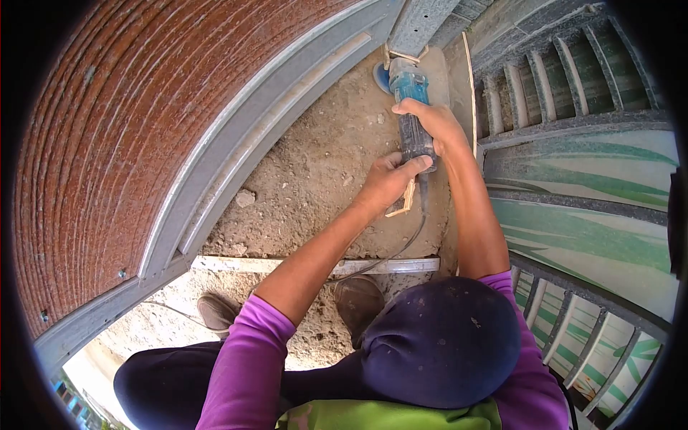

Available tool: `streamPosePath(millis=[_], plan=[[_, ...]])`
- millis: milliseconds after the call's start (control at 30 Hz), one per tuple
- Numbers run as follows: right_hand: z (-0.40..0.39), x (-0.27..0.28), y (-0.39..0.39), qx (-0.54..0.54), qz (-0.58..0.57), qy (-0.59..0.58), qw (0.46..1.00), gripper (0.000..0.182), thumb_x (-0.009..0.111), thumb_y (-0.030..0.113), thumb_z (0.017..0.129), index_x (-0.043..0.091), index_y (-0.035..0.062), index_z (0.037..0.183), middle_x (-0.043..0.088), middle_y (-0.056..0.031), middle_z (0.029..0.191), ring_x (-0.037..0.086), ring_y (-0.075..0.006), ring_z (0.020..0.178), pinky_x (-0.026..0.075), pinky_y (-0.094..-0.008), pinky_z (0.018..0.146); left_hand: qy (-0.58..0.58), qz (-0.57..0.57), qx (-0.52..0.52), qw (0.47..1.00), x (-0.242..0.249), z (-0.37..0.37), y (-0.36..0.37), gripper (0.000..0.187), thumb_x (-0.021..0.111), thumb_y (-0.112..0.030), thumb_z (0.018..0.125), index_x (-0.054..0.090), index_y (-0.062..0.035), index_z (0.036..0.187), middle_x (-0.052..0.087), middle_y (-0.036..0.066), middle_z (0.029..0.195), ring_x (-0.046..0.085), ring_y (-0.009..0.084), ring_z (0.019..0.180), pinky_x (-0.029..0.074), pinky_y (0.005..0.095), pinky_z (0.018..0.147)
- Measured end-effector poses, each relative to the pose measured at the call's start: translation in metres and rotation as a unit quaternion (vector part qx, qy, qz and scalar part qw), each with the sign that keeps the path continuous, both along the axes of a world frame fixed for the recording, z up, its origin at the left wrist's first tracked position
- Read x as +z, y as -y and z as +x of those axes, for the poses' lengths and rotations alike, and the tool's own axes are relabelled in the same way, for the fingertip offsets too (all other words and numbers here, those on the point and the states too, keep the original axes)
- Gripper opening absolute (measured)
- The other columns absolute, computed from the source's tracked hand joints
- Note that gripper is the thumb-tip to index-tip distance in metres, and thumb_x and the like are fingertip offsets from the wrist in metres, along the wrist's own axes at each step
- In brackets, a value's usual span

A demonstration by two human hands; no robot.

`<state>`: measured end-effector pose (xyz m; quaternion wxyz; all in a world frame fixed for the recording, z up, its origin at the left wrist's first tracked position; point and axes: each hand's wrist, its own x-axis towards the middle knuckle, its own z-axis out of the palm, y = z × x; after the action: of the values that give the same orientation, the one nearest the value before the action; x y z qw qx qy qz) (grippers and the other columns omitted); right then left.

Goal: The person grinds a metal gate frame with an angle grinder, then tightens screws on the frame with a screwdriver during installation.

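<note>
A teal and black angle grinder (pixel 412 89) lies lengthwise ahead of me, its head pointing away at the foot of a grey metal post (pixel 423 29). A blue disc (pixel 382 77) shows at the left side of its head. My right hand (pixel 436 123) is wrapped round the body from the right, thumb across the top. Farther back, my left hand (pixel 393 178) grips the dark rear end, with its thumb over the casing. From that end a power cord (pixel 421 222) runs back toward my feet. A thin wooden strip (pixel 405 201) shows just below my left hand.
Rough, dusty ground (pixel 308 158) with loose lumps lies under the tool. On the left is a ribbed brown panel (pixel 143 129) in a grey metal frame (pixel 208 165). A barred metal gate (pixel 573 172) stands close on the right. A pale bar (pixel 387 266) crosses before my shoes (pixel 358 301).
</note>
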<state>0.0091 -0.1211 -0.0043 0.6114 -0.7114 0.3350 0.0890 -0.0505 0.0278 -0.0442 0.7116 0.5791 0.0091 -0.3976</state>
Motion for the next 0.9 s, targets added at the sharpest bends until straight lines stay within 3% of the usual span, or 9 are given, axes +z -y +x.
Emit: streamPosePath(millis=[233, 333, 433, 900], plan=[[-0.011, -0.006, -0.007, 0.024, -0.003, 0.007, 1.000, 0.044, 0.084, 0.023, 0.066, 0.070, -0.0089, 0.094, 0.066, -0.0124, 0.084, 0.063, -0.0208, 0.069, 0.048, -0.0369, 0.057, -0.003, -0.011, 0.036, 0.999, -0.002, -0.019, -0.006, 0.043, 0.075, -0.041, 0.090, 0.072, 0.0005, 0.102, 0.065, 0.001, 0.078, 0.058, 0.0080, 0.068, 0.046, 0.0261, 0.061], [-0.014, -0.006, -0.005, -0.004, 0.014, 0.016, 1.000, 0.035, 0.083, 0.024, 0.071, 0.070, -0.0038, 0.088, 0.063, -0.0059, 0.077, 0.057, -0.0154, 0.058, 0.043, -0.0341, 0.050, 0.012, 0.005, 0.014, 1.000, -0.004, -0.017, -0.002, 0.042, 0.075, -0.041, 0.091, 0.072, -0.0005, 0.104, 0.065, 0.002, 0.082, 0.058, 0.0090, 0.069, 0.046, 0.0261, 0.062], [-0.015, -0.008, 0.002, -0.007, -0.002, 0.015, 1.000, 0.034, 0.083, 0.022, 0.072, 0.069, -0.0036, 0.088, 0.062, -0.0055, 0.076, 0.057, -0.0147, 0.057, 0.043, -0.0331, 0.049, -0.001, 0.007, -0.001, 1.000, -0.002, -0.015, 0.001, 0.043, 0.075, -0.041, 0.090, 0.071, -0.0005, 0.104, 0.065, 0.002, 0.084, 0.059, 0.0096, 0.072, 0.047, 0.0263, 0.064], [-0.005, -0.020, 0.003, -0.022, 0.019, 0.027, 0.999, 0.039, 0.084, 0.021, 0.067, 0.070, -0.0077, 0.089, 0.065, -0.0098, 0.079, 0.060, -0.0177, 0.062, 0.046, -0.0355, 0.052, -0.017, -0.018, 0.005, 1.000, -0.009, -0.007, 0.001, 0.042, 0.074, -0.038, 0.091, 0.070, -0.0002, 0.107, 0.068, 0.004, 0.090, 0.062, 0.0107, 0.077, 0.050, 0.0270, 0.069]])
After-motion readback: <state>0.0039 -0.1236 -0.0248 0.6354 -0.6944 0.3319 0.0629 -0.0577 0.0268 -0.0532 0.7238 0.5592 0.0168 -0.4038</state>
